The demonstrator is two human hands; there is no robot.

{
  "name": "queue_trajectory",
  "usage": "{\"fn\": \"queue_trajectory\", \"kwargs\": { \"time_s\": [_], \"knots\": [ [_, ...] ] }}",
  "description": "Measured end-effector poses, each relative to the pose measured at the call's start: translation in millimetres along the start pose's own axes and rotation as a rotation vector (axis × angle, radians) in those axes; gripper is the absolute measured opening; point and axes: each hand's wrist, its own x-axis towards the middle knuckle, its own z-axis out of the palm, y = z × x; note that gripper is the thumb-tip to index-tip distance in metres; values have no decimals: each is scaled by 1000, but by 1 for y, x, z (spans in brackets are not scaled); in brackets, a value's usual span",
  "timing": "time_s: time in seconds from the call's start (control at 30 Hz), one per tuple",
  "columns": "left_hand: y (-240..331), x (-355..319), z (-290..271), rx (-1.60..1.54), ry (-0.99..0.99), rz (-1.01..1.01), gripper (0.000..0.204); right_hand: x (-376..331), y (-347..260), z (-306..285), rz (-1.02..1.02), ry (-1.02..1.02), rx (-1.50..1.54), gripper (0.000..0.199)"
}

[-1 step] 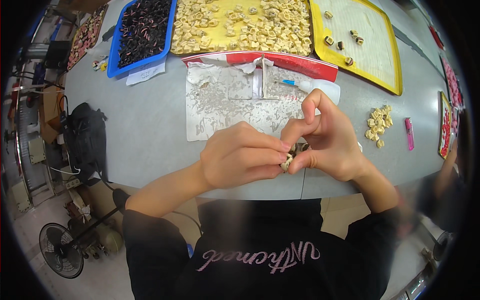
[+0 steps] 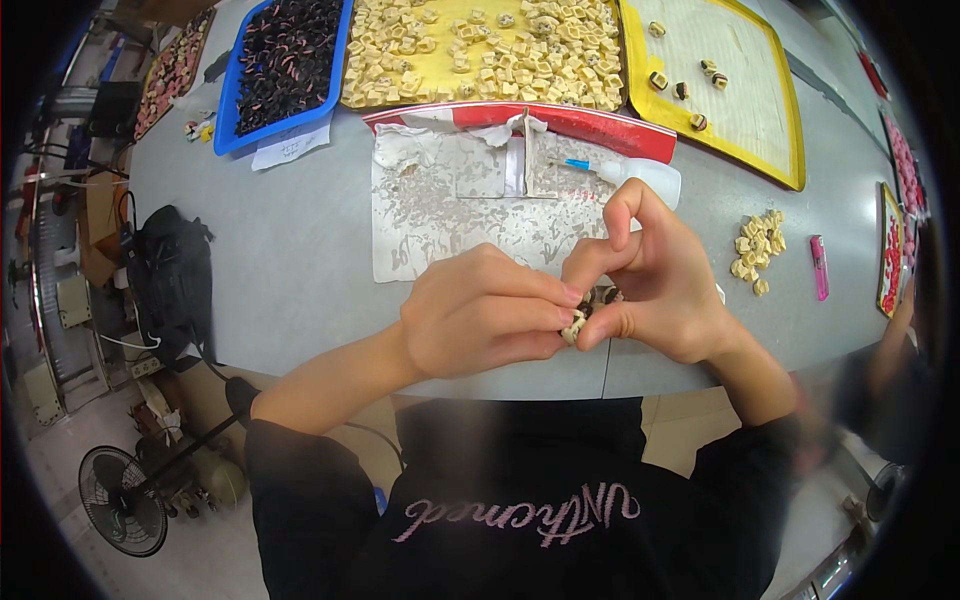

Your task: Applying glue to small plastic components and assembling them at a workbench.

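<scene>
Just above the near table edge, my left hand (image 2: 492, 312) and my right hand (image 2: 655, 280) meet fingertip to fingertip. Both pinch a small cream-and-dark piece (image 2: 573, 328), and fingers cover most of it. Another small dark-and-cream piece (image 2: 603, 295) shows inside the curl of my right hand, between thumb and forefinger. The right forefinger is bent up away from the pinch. Beyond my hands lies a stained white cardboard sheet (image 2: 430, 235) with a red strip (image 2: 600, 127) along its far edge. A white bottle with a blue tip (image 2: 645, 178) rests on it.
A blue tray (image 2: 226, 110) of black and pink parts and a yellow tray (image 2: 440, 75) of cream pieces stand beyond. The right yellow tray (image 2: 795, 150) bears several finished-looking pieces. Loose cream pieces (image 2: 757, 245) lie beside a slim pink item (image 2: 820, 268). Someone's arm (image 2: 897, 335) shows far right.
</scene>
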Motion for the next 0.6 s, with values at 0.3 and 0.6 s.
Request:
{"fn": "queue_trajectory", "kwargs": {
  "time_s": [0.3,0.6],
  "knots": [
    [-4,-1,-3,-109,-52,65,35,-1,-5,3,118,10,-51,62],
    [1,8,-14,-50,-248,101,38,-1,-3,7,111,31,-3,62]
  ]
}}
